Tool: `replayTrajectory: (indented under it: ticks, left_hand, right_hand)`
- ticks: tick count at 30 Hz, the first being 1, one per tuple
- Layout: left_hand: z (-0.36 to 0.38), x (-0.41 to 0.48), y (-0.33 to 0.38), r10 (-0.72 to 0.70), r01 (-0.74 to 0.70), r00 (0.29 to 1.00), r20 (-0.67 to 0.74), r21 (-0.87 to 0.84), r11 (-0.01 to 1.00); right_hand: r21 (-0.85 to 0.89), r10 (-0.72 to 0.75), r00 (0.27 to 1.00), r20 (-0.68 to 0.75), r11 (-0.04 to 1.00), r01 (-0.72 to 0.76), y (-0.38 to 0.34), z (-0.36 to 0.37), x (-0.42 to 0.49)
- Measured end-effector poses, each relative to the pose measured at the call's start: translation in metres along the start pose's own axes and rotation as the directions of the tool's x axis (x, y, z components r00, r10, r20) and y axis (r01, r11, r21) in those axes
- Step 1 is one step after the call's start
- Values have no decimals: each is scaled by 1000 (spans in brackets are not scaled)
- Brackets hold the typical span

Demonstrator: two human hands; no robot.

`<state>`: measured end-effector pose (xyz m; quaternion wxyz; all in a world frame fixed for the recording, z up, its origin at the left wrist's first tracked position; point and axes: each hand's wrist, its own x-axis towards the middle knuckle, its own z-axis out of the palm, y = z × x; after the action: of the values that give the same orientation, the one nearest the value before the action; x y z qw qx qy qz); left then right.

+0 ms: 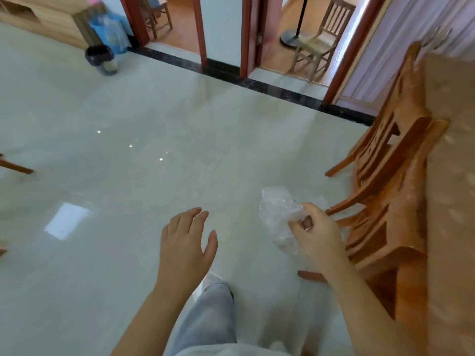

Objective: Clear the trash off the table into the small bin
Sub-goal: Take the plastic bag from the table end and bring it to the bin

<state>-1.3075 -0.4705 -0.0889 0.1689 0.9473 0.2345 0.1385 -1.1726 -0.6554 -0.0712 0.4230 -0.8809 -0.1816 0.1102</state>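
Note:
My right hand (316,237) is shut on a crumpled piece of clear plastic wrap (279,214), held over the floor at lower right. Beside it, my left hand (187,242) hangs open with its fingers spread and holds nothing. The small bin (101,59), dark with a black liner, stands on the floor at the far upper left, beside a blue bag. The table (452,176), under a beige patterned cloth, runs along the right edge of the view.
Wooden chairs (385,181) are tucked against the table on the right. A wooden cabinet (43,16) stands at the far left behind the bin. Two doorways open at the back, with a small wooden chair (318,39) in the right one. Glossy pale floor tiles lie between.

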Motion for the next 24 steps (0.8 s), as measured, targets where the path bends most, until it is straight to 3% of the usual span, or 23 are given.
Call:
replayTrajectory:
  ticks: [5,10,20,24]
  left_hand:
    - [-7,102,-44,24,-25,999,-37,-25,999]
    - [18,185,-41,72,-70,997,18,-82,994]
    - [105,415,60,340,-326,933,121,-121,938]
    - [121,520,124,443,-431,894,71,-139,892]
  right_hand:
    - [67,-23,999,-21,997,25,-50,27,86]
    - [79,15,998,-69,997,-9,-49,27,156]
    - [147,226,921,-318,971,-187,15,-64,354]
    - [119,193,899,-392,980,-159,28,-115,435]
